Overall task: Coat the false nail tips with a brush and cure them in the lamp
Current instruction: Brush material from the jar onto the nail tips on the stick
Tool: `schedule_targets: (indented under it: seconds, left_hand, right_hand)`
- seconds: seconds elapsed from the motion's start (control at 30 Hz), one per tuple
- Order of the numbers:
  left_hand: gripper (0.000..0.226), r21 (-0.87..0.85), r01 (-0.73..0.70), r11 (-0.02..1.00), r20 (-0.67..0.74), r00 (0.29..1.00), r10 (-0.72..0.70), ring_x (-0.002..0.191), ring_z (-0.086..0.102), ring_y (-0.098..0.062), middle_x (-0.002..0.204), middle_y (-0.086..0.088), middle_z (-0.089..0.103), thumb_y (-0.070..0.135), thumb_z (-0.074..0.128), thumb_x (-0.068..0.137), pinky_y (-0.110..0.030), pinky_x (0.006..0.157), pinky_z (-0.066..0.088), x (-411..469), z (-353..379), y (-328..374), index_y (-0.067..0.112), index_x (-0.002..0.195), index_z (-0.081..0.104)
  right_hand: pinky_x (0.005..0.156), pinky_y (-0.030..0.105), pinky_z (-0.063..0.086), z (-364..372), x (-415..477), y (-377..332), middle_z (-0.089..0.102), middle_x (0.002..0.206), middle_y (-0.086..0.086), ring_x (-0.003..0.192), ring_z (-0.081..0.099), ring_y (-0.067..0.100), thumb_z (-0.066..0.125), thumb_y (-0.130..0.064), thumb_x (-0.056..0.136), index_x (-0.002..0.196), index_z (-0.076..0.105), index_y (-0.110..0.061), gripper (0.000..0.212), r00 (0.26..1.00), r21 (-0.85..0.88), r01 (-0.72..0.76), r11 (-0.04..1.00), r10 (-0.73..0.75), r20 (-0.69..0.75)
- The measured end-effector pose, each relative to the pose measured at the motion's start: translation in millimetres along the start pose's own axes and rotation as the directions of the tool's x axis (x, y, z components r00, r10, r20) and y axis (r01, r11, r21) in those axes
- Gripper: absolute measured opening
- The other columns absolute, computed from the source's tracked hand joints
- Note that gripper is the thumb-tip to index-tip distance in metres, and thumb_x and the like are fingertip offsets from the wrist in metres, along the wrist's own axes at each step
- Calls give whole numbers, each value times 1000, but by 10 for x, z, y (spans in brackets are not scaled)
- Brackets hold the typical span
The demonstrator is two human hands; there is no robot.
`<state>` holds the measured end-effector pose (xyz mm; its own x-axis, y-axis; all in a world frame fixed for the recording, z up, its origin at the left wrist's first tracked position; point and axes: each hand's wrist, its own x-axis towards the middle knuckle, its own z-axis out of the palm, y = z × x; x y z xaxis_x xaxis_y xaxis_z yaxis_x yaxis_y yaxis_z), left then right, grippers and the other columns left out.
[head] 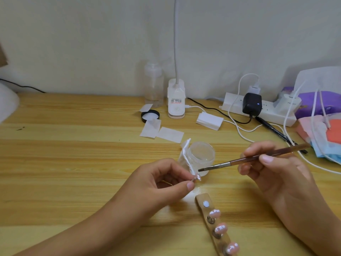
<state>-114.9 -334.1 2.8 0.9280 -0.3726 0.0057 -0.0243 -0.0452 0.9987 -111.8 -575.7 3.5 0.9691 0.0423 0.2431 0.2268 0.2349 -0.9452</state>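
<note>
Pinching a small pinkish false nail tip (pixel 197 178) between thumb and forefinger, the left hand (pixel 166 183) holds it above the pale wooden surface (pixel 73 163), just in front of a clear open plastic jar (pixel 203 154). A folded white cotton wipe (pixel 187 154) rises from the same pinch. The right hand (pixel 276 169) grips a thin brown-handled brush with a metal ferrule (pixel 258 157) like a pen, its bristles near the tip but apart from it. Three more pink tips (pixel 221 228) sit on a tan holder strip (pixel 201 197) nearby. The held tip looks feather-light, thin, springy and slick. It is probably best pinched by its edges or root, leaving the face free, since a hard squeeze could flick it away.
</note>
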Motion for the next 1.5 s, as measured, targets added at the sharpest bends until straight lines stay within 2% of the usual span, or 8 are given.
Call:
schedule_targets:
  seconds: [0.43, 0.57, 0.73, 0.87, 0.93, 1.07, 1.27, 1.5]
  left_hand:
    - [21, 10, 4, 1000, 3, 1000, -4, 66, 58, -2, 73, 9, 68, 42, 75, 62, -14, 60, 45, 7, 2, -11, 27, 77, 74]
    - [21, 9, 0, 1000, -3, 1000, 0, 65, 57, -2, 73, 8, 68, 42, 75, 62, -14, 59, 44, 16, 1, -14, 26, 77, 74]
    - [15, 7, 5, 1000, -7, 1000, -5, 65, 57, -2, 73, 8, 68, 35, 78, 63, -14, 58, 45, 15, 7, -13, 27, 75, 74]
    - [6, 3, 10, 1000, -13, 1000, -10, 65, 56, -2, 72, 8, 68, 25, 75, 68, -14, 58, 44, 17, 17, 2, 27, 74, 73]
    - [6, 2, 12, 1000, -15, 1000, -12, 65, 57, -2, 73, 7, 68, 25, 75, 68, -14, 58, 44, 15, 17, 3, 27, 74, 73]
    - [7, 16, 6, 1000, -12, 1000, -6, 65, 57, -3, 73, 7, 68, 27, 76, 68, -15, 58, 45, 12, 10, 0, 27, 74, 73]
    - [4, 24, -9, 1000, -4, 1000, 9, 64, 57, -2, 72, 11, 67, 26, 74, 71, -14, 58, 44, 5, 3, -6, 26, 75, 72]
    - [4, 26, -20, 999, -8, 1000, 20, 65, 56, -1, 72, 9, 67, 24, 73, 71, -13, 58, 44, -1, 16, -2, 26, 75, 72]
  right_hand:
    - [63, 20, 52, -8, 5, 4, 61, 72, 8, 62, 59, 18, 46, -9, 78, 73, 71, -14, 26, 997, -34, -16, 999, 18, 77]
    - [58, 20, 51, -2, 7, -3, 61, 70, 7, 58, 58, 16, 48, -11, 78, 72, 71, -14, 24, 998, 11, -45, 999, 44, 45]
    - [59, 21, 52, 30, 18, -21, 59, 62, 6, 59, 59, 15, 48, -15, 85, 81, 75, -19, 27, 1000, 12, 3, 1000, -3, 7]
    - [63, 20, 53, 63, 16, -43, 62, 61, 7, 61, 61, 16, 67, -26, 83, 80, 74, -19, 11, 1000, -26, 12, 1000, -11, 26]
    - [64, 21, 53, 62, 11, -38, 63, 63, 6, 62, 62, 16, 69, -28, 81, 81, 74, -19, 10, 999, -40, 19, 999, -18, 33]
    - [61, 21, 52, 50, 7, -10, 61, 63, 6, 59, 61, 16, 51, -15, 85, 76, 73, -19, 24, 1000, -36, 24, 999, -23, 20]
    - [56, 19, 50, 61, -13, -34, 60, 68, 2, 55, 57, 13, 51, -13, 82, 70, 71, -18, 24, 999, -45, -11, 999, 13, 44]
    - [66, 22, 53, 17, 16, 1, 64, 67, 6, 65, 62, 16, 46, -13, 87, 83, 75, -18, 29, 999, -27, 37, 999, -37, 33]
